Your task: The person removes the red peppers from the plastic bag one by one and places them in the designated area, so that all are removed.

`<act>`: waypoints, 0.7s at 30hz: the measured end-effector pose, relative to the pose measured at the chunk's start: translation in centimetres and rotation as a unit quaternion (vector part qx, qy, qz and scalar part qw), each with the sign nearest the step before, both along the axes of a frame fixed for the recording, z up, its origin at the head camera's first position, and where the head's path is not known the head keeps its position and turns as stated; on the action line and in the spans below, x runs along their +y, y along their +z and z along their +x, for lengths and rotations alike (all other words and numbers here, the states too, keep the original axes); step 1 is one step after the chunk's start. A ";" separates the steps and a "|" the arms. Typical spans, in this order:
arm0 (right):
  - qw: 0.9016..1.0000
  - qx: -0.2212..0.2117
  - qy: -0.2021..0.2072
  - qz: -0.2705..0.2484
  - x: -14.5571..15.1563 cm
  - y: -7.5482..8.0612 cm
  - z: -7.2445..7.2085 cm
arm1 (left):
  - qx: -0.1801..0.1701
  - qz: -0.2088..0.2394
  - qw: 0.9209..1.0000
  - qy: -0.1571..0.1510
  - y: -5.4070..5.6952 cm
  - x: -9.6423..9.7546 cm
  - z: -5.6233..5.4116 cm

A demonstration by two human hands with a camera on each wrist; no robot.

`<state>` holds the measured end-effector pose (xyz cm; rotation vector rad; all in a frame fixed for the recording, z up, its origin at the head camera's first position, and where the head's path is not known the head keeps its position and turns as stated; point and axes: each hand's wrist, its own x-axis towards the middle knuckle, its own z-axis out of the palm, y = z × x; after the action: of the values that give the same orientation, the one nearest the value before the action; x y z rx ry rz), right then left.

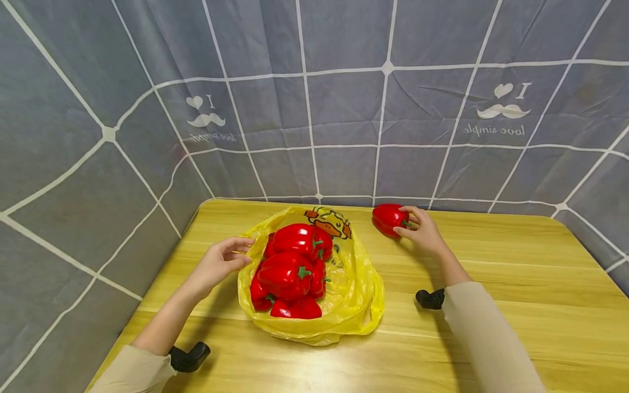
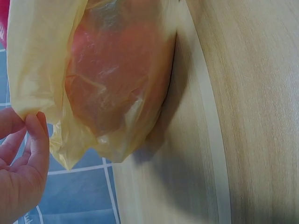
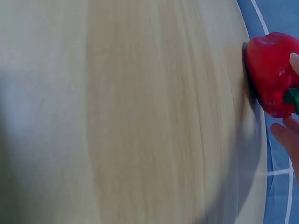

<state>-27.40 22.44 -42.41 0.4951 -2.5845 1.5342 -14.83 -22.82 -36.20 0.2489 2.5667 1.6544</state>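
A wooden table (image 1: 516, 262) carries a yellow bag (image 1: 361, 289) near its far edge. The left hand (image 1: 218, 264) pinches the bag's left rim; the right hand (image 1: 425, 234) curves around a lone red pepper (image 1: 386, 218) at that edge, whether gripping I cannot tell. More peppers (image 1: 287, 275) fill the bag.

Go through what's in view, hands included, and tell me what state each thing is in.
Yellow bag: mouth open, crumpled.
Bagged peppers: heaped, some green stems showing.
Lone pepper: on its side, outside the bag.
Left hand: pinches the bag's edge.
Right hand: at the lone pepper's stem end; grip unclear.
Curtain: hanging, creased.
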 end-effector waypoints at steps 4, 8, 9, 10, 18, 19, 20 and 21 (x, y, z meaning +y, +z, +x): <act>1.000 -0.005 -0.002 0.002 -0.2 -0.2 -0.5 | -0.003 0.006 1.000 -0.001 0.1 0.1 0.0; 1.000 -0.018 -0.008 0.001 -0.2 -0.2 -1.0 | -0.003 0.006 1.000 -0.001 0.2 0.1 -0.1; 1.000 -0.019 -0.009 0.003 -0.2 -0.2 -1.1 | -0.001 0.007 1.000 -0.002 0.3 0.0 -0.1; 1.000 -0.018 -0.010 0.005 -0.3 -0.1 -1.2 | 0.001 0.006 1.000 -0.002 0.4 0.1 -0.2; 1.000 -0.021 -0.009 0.011 -0.4 0.5 -1.3 | 0.002 0.012 1.000 -0.002 0.5 0.2 -0.3; 1.000 -0.020 -0.007 0.013 -0.4 0.6 -1.2 | 0.000 0.012 1.000 -0.001 0.5 0.2 -0.2; 1.000 -0.019 -0.007 0.013 -0.4 0.6 -1.1 | -0.002 0.012 1.000 0.000 0.4 0.1 -0.1; 1.000 -0.017 -0.007 0.015 -0.3 0.6 -1.1 | -0.004 0.010 1.000 0.001 0.4 0.1 0.0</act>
<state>-28.47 22.09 -41.77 0.4567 -2.6338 1.5135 -14.88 -22.76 -35.84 0.2414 2.5461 1.6792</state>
